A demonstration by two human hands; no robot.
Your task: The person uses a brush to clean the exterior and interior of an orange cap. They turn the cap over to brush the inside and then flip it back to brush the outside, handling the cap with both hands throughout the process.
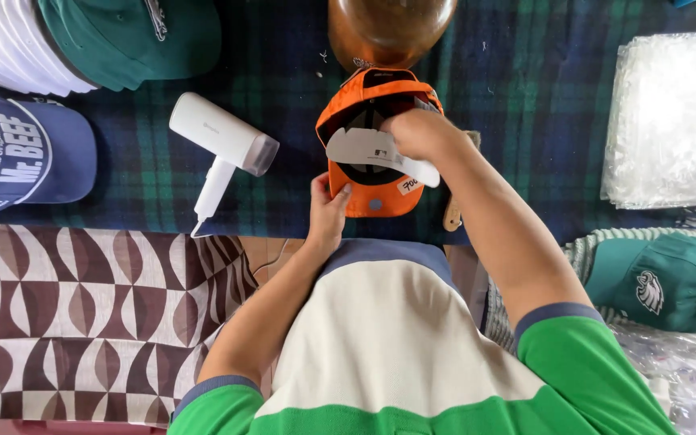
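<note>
Orange cap (374, 161), turned upside down with its brim toward the person, sits in the middle of the view over a dark green and blue plaid cloth (300, 89). The left hand (328, 211) grips the cap's brim from the near side, thumb on top. The right hand (419, 133) is closed around a white cardboard insert (368, 150) at the cap's opening, with the insert lying across the inside of the crown.

Just beyond the cap stands a brown rounded form (388, 28), touching or nearly touching the cap's far edge. To the left on the cloth lies a white handheld steamer (221, 145), near the cap but apart from it. Farther left rest a navy cap (22, 153) and a dark green cap (134, 36). To the right, a stack of clear plastic bags (670, 121) lies on the cloth, and nearer the person another green cap (666, 282) rests beside the right arm. A brown-and-white patterned surface (82, 322) lies lower left.
</note>
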